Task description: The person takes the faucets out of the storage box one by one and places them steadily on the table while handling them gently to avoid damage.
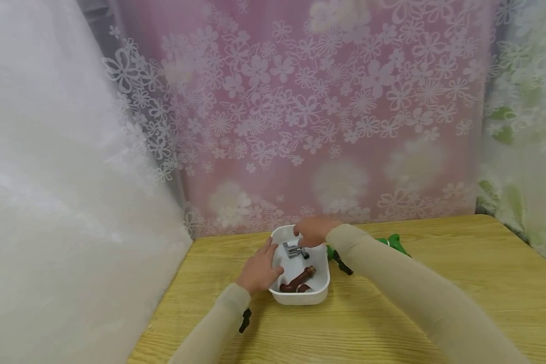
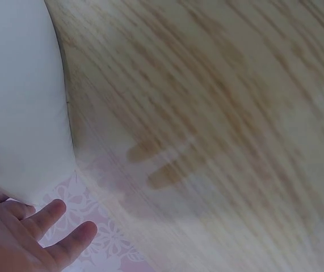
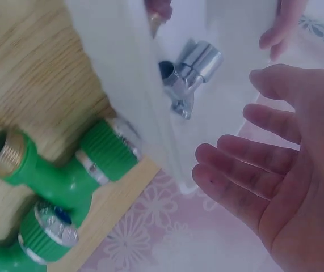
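Observation:
A white plastic basin [image 1: 277, 298] stands on the table. Inside lie a chrome angle valve [image 1: 294, 250] and, toward the near end, brown pipe fittings [image 1: 300, 279], one with a brass-coloured threaded end. My left hand [image 1: 258, 268] rests at the basin's left rim, fingers extended and spread; the left wrist view has some fingers beside its outer wall. Over the far right corner is my right hand [image 1: 316, 231]. In the right wrist view its fingers are loosely bent with nothing between them, close to the rim; whether they touch it I cannot tell.
Right of the basin lie green valve fittings [image 3: 65, 181] with ribbed caps and a brass threaded end, partly behind my right forearm in the head view. A flowered pink curtain [image 1: 300, 126] hangs behind the wooden table [image 1: 437, 288]; pale sheeting hangs at the left.

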Motion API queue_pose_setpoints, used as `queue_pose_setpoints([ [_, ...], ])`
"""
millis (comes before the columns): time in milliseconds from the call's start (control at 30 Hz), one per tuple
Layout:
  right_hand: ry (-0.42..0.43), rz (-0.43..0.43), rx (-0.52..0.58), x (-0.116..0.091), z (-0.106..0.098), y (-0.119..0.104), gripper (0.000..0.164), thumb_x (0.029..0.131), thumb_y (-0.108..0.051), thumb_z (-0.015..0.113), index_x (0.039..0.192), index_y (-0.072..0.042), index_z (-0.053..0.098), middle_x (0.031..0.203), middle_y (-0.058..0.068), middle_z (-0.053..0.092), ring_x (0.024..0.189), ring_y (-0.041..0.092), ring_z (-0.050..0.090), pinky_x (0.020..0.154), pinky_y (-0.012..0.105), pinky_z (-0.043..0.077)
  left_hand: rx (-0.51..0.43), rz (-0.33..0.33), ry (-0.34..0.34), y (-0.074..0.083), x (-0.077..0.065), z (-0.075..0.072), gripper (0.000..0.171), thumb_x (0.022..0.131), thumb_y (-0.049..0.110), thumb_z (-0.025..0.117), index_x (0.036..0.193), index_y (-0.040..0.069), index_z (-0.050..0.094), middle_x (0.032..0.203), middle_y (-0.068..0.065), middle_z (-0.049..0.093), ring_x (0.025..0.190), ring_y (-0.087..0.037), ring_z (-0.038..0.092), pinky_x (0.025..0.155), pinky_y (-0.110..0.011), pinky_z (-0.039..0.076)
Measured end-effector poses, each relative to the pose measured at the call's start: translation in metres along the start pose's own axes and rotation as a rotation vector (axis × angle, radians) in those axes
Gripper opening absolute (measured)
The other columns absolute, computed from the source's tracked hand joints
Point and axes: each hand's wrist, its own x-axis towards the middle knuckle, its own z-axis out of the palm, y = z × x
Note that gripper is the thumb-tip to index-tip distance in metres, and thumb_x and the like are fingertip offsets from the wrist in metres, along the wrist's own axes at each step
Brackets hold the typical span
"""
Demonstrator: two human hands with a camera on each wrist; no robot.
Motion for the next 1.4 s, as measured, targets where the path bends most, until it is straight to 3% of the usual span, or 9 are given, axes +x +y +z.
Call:
queue_pose_setpoints([
  [200, -0.014, 0.003, 0.025, 0.013, -0.004, -0.008, 0.044, 0.099, -0.033, 0.064, 0.137, -0.009, 0.062, 0.134, 0.008, 0.064, 0.116, 0.025, 0.064, 0.094, 0.044, 0.054, -0.009, 0.01, 0.026, -0.001, 0.001, -0.005, 0.07, 0.097, 0.039, 0.057, 0.157, 0.012, 0.035, 0.17, -0.007, 0.016, 0.146, -0.038, 0.037, 0.108, -0.062, 0.039],
  [467, -0.015, 0.01, 0.014, 0.021, 0.007, -0.012, 0.039, 0.096, -0.032, 0.068, 0.129, -0.011, 0.068, 0.121, 0.005, 0.07, 0.102, 0.02, 0.068, 0.088, 0.041, 0.057, 0.002, 0.017, 0.027, -0.002, 0.0, -0.001, 0.071, 0.096, 0.041, 0.058, 0.157, 0.013, 0.035, 0.17, -0.006, 0.017, 0.145, -0.036, 0.039, 0.11, -0.061, 0.039],
  [700, -0.03, 0.063, 0.023, 0.024, 0.013, -0.012, 0.04, 0.097, -0.03, 0.066, 0.133, -0.012, 0.065, 0.124, 0.004, 0.069, 0.095, 0.016, 0.066, 0.082, 0.039, 0.057, -0.002, 0.018, 0.032, 0.0, 0.001, -0.004, 0.07, 0.096, 0.039, 0.057, 0.157, 0.012, 0.036, 0.169, -0.007, 0.019, 0.146, -0.035, 0.038, 0.11, -0.058, 0.04],
  [900, -0.044, 0.049, 0.046, 0.032, 0.021, -0.017, 0.041, 0.098, -0.028, 0.065, 0.135, -0.01, 0.063, 0.127, 0.006, 0.068, 0.098, 0.016, 0.066, 0.085, 0.038, 0.056, -0.001, 0.026, 0.026, 0.0, -0.004, -0.004, 0.068, 0.097, 0.038, 0.057, 0.157, 0.012, 0.037, 0.169, -0.007, 0.018, 0.145, -0.035, 0.04, 0.108, -0.058, 0.042],
  [1067, -0.043, 0.071, 0.049, 0.04, 0.03, -0.019, 0.042, 0.098, -0.03, 0.065, 0.136, -0.012, 0.063, 0.123, 0.003, 0.069, 0.09, 0.012, 0.065, 0.079, 0.034, 0.056, -0.002, 0.039, 0.041, -0.001, -0.003, -0.003, 0.069, 0.097, 0.038, 0.057, 0.157, 0.011, 0.035, 0.169, -0.007, 0.017, 0.144, -0.036, 0.04, 0.106, -0.059, 0.043],
  [1267, -0.055, 0.124, 0.053, 0.038, 0.034, -0.022, 0.02, 0.097, -0.033, 0.064, 0.097, -0.014, 0.07, 0.083, -0.002, 0.068, 0.075, 0.015, 0.063, 0.063, 0.029, 0.046, 0.001, 0.032, 0.025, -0.002, 0.0, -0.002, 0.071, 0.097, 0.039, 0.058, 0.158, 0.012, 0.034, 0.17, -0.006, 0.016, 0.145, -0.036, 0.04, 0.106, -0.06, 0.043],
  [1400, -0.053, 0.138, 0.056, 0.033, 0.033, -0.026, 0.021, 0.097, -0.033, 0.066, 0.085, -0.015, 0.065, 0.073, -0.003, 0.063, 0.072, 0.016, 0.064, 0.06, 0.028, 0.043, 0.003, 0.026, 0.016, -0.001, 0.0, -0.002, 0.07, 0.097, 0.04, 0.057, 0.158, 0.012, 0.034, 0.17, -0.007, 0.016, 0.144, -0.036, 0.04, 0.106, -0.06, 0.043],
])
